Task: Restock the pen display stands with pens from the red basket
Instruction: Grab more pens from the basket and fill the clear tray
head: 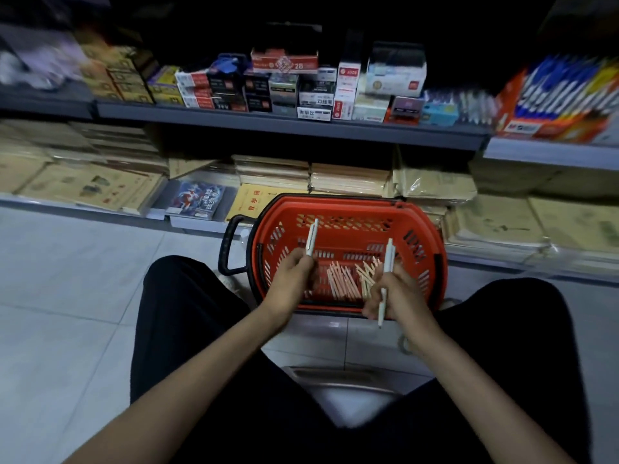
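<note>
A red basket (348, 204) stands on the floor between my knees, with several pale pens (345, 279) lying loose on its bottom. My left hand (294, 276) hovers over the basket's left side and grips one white pen (312, 236), which points up and away. My right hand (397, 293) is over the basket's near right corner and holds another white pen (386, 279) upright, its tip sticking out below the fingers. A display box of blue and white pens (556, 95) sits on the upper shelf at the far right.
The grey shelf (301, 123) above the basket carries rows of small stationery boxes (284, 85). Stacks of brown exercise books (311, 175) fill the bottom shelf behind the basket. Pale floor tiles (67, 279) spread to the left. My dark-trousered legs flank the basket.
</note>
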`<state>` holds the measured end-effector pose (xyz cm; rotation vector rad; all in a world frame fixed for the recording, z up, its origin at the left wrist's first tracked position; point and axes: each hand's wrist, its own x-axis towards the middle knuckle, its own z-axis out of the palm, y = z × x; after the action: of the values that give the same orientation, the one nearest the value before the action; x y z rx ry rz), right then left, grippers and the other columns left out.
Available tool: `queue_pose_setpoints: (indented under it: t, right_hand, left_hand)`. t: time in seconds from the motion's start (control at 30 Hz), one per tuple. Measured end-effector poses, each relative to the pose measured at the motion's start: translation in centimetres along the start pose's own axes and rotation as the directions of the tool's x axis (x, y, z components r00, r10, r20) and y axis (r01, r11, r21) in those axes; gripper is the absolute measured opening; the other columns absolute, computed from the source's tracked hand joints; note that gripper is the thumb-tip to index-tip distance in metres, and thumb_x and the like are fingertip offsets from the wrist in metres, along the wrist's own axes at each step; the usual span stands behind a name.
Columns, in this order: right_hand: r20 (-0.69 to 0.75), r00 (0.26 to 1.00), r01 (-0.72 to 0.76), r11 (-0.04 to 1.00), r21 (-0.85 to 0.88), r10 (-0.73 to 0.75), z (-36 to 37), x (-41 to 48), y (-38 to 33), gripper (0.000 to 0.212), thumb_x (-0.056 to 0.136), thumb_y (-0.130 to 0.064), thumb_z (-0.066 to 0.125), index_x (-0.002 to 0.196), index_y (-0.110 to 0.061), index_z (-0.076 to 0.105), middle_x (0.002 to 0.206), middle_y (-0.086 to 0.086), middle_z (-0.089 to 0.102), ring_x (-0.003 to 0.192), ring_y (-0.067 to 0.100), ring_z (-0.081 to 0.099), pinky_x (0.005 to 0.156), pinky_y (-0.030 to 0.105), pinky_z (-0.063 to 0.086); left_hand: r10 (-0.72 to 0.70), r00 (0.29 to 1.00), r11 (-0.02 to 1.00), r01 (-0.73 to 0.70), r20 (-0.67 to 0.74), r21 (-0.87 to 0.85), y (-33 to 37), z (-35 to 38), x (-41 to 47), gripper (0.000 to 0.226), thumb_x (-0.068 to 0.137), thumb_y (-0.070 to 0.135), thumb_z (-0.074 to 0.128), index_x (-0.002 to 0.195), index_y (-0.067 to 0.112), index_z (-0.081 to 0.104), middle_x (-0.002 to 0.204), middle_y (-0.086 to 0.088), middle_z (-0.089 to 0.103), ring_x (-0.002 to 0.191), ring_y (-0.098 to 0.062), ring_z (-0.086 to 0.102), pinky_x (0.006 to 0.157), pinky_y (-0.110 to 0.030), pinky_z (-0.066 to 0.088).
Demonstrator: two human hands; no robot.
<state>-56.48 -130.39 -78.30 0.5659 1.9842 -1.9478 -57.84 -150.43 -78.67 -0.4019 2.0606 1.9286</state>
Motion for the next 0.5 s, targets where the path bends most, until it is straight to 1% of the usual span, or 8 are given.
queue_pose_setpoints:
  t: [0.03,0.07,0.1,0.13,0.27,0.37,0.43,0.5]
  right_hand:
    - [-0.021,0.998,-0.065,0.994,0.093,0.067,0.2,0.0,0.5,0.004,0.087,-0.010,0.045,0.087,-0.009,0.049,0.052,0.000,0.040,0.040,0.021,0.040,0.039,0.022,0.032]
    - [-0.035,0.993,-0.110,0.986,0.128,0.115,0.3,-0.1,0.7,0.006,0.088,-0.012,0.045,0.085,-0.011,0.050,0.053,-0.001,0.037,0.040,0.016,0.032,0.039,0.020,0.023]
    - [-0.047,0.988,-0.137,0.981,0.136,0.145,0.5,0.1,0.7,0.010,0.093,-0.013,0.044,0.086,-0.012,0.052,0.055,-0.001,0.036,0.042,0.014,0.027,0.039,0.020,0.018]
    - [-0.056,0.989,-0.128,0.983,0.130,0.136,0.7,0.1,0.5,0.013,0.097,-0.015,0.043,0.088,-0.014,0.052,0.057,-0.001,0.036,0.043,0.013,0.025,0.040,0.021,0.017]
    - [-0.095,0.995,-0.022,0.993,0.115,0.033,1.1,1.3,0.5,0.021,0.105,-0.016,0.031,0.087,-0.016,0.042,0.057,0.000,0.045,0.040,0.011,0.034,0.036,0.020,0.023]
    - [-0.115,0.993,0.000,0.984,0.177,0.021,0.8,1.6,0.8,0.029,0.108,-0.010,0.032,0.084,-0.010,0.049,0.058,0.003,0.050,0.042,0.013,0.041,0.038,0.024,0.030]
    - [-0.143,0.989,-0.005,0.985,0.170,0.030,0.6,1.8,1.1,0.031,0.109,-0.011,0.037,0.085,-0.009,0.057,0.061,0.003,0.054,0.048,0.015,0.045,0.045,0.027,0.035]
    - [-0.147,0.982,-0.088,0.975,0.206,0.119,0.5,2.1,1.3,0.029,0.108,-0.018,0.044,0.089,-0.012,0.065,0.066,0.003,0.055,0.056,0.017,0.048,0.050,0.029,0.038]
  left_hand:
    - [-0.043,0.998,0.997,0.040,-0.037,-0.061,-0.6,0.6,-0.3,0.015,0.100,0.022,0.046,0.087,0.016,0.048,0.067,-0.001,0.046,0.060,-0.020,0.043,0.060,-0.035,0.038]
    - [-0.079,0.995,0.992,0.073,-0.059,-0.098,-1.0,1.3,-0.8,0.018,0.101,0.019,0.041,0.083,0.018,0.043,0.063,0.002,0.040,0.057,-0.017,0.038,0.055,-0.031,0.033]
    - [-0.107,0.992,0.988,0.099,-0.063,-0.121,-1.3,2.0,-1.1,0.022,0.102,0.014,0.038,0.081,0.019,0.040,0.060,0.005,0.036,0.052,-0.013,0.031,0.051,-0.029,0.027]
    - [-0.126,0.991,0.983,0.118,-0.048,-0.143,-1.2,2.6,-1.5,0.024,0.104,0.011,0.036,0.081,0.019,0.039,0.058,0.007,0.033,0.049,-0.011,0.026,0.049,-0.027,0.023]
    - [-0.145,0.989,0.958,0.141,0.002,-0.250,-0.8,3.8,-1.9,0.021,0.108,0.010,0.038,0.088,0.018,0.041,0.058,0.005,0.034,0.047,-0.010,0.025,0.044,-0.024,0.023]
    - [-0.180,0.983,0.925,0.175,0.017,-0.338,-1.1,3.5,-1.3,0.019,0.107,0.012,0.039,0.089,0.017,0.040,0.060,0.003,0.036,0.047,-0.011,0.025,0.042,-0.024,0.024]
    - [-0.172,0.985,0.912,0.170,0.028,-0.372,-1.1,3.3,-0.9,0.013,0.106,0.013,0.039,0.094,0.014,0.043,0.063,0.000,0.035,0.049,-0.013,0.025,0.044,-0.026,0.022]
    - [-0.159,0.987,0.913,0.159,0.030,-0.377,-0.9,3.0,-0.8,0.010,0.105,0.016,0.039,0.100,0.013,0.047,0.066,-0.001,0.039,0.051,-0.014,0.029,0.049,-0.029,0.023]
